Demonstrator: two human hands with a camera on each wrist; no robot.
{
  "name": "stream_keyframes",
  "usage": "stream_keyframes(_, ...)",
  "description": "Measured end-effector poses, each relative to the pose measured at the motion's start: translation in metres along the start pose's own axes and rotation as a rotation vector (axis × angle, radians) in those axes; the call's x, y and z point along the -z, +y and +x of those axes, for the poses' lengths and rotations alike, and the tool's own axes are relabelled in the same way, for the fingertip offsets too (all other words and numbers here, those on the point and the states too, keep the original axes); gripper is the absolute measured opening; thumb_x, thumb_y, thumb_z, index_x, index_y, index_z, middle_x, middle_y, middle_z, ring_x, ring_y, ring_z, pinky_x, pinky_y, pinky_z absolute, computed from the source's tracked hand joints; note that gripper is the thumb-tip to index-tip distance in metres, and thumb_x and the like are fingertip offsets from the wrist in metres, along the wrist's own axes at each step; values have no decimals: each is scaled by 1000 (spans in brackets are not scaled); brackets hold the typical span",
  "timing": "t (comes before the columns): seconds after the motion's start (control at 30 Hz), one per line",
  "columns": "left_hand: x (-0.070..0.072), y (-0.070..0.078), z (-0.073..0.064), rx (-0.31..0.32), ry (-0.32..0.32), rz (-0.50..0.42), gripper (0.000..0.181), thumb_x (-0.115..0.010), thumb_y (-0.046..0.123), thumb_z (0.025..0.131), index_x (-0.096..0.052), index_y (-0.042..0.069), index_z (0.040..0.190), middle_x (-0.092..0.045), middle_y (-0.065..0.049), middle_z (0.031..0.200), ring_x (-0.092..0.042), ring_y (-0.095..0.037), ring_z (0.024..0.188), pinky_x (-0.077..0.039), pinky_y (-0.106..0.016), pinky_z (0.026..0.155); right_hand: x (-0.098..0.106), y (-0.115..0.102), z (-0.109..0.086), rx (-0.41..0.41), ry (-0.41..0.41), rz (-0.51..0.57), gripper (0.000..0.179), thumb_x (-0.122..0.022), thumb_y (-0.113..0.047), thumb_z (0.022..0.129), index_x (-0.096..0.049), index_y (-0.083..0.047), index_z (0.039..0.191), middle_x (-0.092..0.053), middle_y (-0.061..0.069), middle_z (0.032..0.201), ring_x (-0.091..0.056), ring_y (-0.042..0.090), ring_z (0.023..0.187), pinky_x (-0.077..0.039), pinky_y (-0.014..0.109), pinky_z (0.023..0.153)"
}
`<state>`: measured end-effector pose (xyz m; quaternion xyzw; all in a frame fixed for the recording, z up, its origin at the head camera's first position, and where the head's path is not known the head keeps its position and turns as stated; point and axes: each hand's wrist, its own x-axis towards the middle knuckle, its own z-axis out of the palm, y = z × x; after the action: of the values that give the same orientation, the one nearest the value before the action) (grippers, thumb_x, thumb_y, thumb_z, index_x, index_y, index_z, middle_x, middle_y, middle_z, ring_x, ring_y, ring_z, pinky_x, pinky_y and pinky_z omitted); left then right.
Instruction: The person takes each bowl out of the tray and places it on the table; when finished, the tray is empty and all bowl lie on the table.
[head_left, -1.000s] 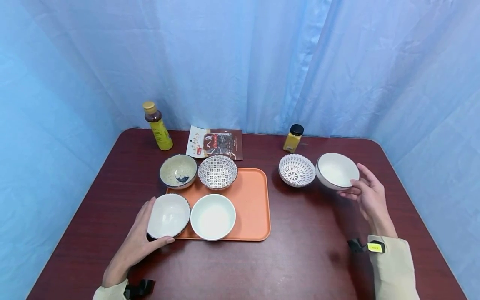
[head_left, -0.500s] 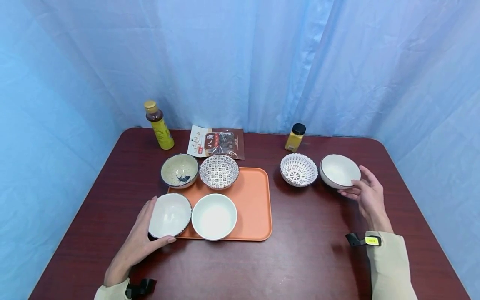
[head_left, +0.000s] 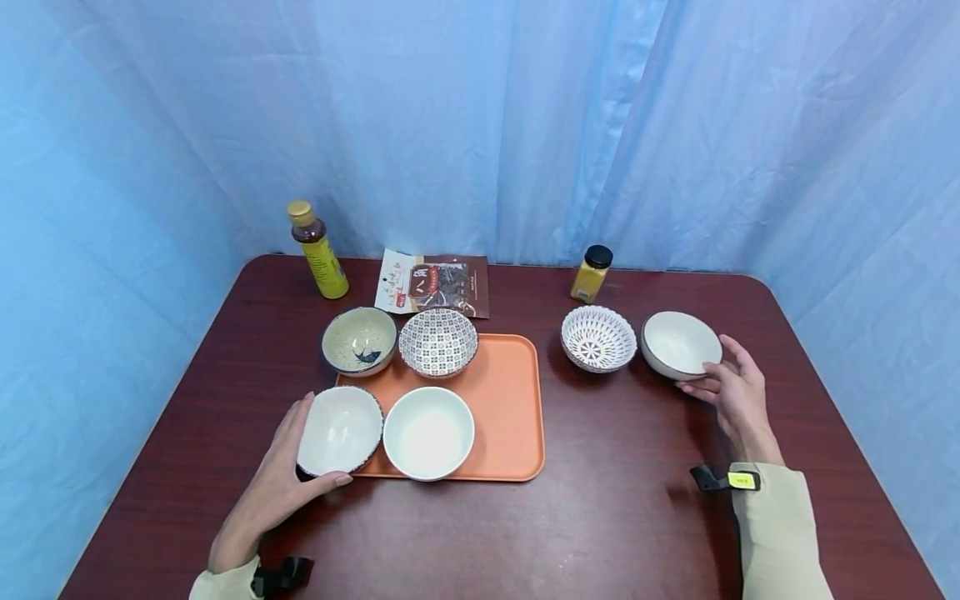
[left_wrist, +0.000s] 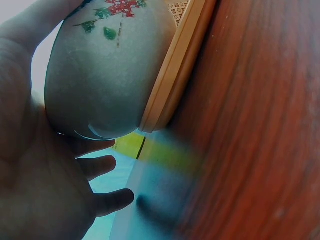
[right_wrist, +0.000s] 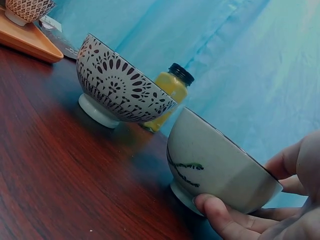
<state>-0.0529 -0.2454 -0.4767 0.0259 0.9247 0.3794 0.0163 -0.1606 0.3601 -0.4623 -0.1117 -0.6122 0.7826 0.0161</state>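
Observation:
In the head view, my left hand holds a white bowl with a dark speckled rim, thumb on the near side and fingers along the left. That bowl sits at the front left of the orange tray. The left wrist view shows red flowers and green leaves painted on its outside. At the right, my right hand grips a white bowl with a thin dark rim. Its thumb presses low on the wall in the right wrist view, beside a painted green branch; the bowl's foot is at the tabletop.
A plain white bowl, a grey-patterned bowl and a beige bowl crowd the tray. A black-and-white bowl stands beside the right-hand bowl. Behind are a sauce bottle, a spice packet and a yellow jar.
The right hand has lowered its bowl to the table, a little apart from the black-and-white bowl. The left hand and its bowl have stayed in place.

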Motion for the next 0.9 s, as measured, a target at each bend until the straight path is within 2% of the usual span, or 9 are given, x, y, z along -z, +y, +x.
stream_keyframes(0.27, 0, 0, 0, -9, 5, -2, 124, -88, 38, 72, -8, 10, 162, -17, -28, 164, -23, -50, 146, -29, -77, 106, 4, 4, 2, -17, -55, -7, 74, -49, -5, 103, -6, -19, 161, -41, 6, 121, -76, 20, 72, -63, 33, 68)
stream_keyframes(0.57, -1, 0, 0, 0, 1, -3, 123, -88, 39, 72, -10, 8, 162, -17, -27, 164, -22, -50, 147, -29, -77, 106, 12, 3, 0, -58, -124, -109, 79, -51, -23, 105, 3, -28, 162, -40, -4, 125, -77, 17, 81, -63, 33, 71)
stream_keyframes(0.63, -1, 1, 0, 0, 1, 1, 123, -88, 40, 72, -10, 8, 162, -17, -27, 164, -22, -50, 147, -29, -77, 106, 13, 2, -2, -73, -97, -160, 80, -52, -29, 104, 3, -30, 162, -41, -5, 125, -77, 14, 82, -63, 31, 70)
stream_keyframes(0.77, 0, 1, 0, -1, 1, 5, 123, -87, 40, 72, -9, 10, 162, -17, -27, 164, -21, -50, 148, -29, -77, 107, 12, -6, -7, -76, 9, -296, 80, -54, -36, 102, 0, -31, 162, -37, 17, 142, -75, 7, 78, -61, 26, 67)
stream_keyframes(0.87, 0, 0, 0, 1, 1, 4, 123, -87, 40, 72, -8, 13, 163, -17, -26, 164, -21, -49, 148, -29, -77, 107, 9, -16, -12, -57, 80, -334, 81, -56, -34, 102, -3, -29, 162, -42, 14, 142, -74, 4, 75, -60, 23, 64)
stream_keyframes(0.9, 0, 0, 0, 2, 1, 4, 123, -87, 40, 73, -8, 13, 163, -17, -26, 165, -21, -49, 148, -29, -77, 107, 8, -20, -14, -46, 94, -337, 81, -57, -33, 101, -4, -29, 162, -47, 9, 136, -74, 3, 73, -60, 23, 63)
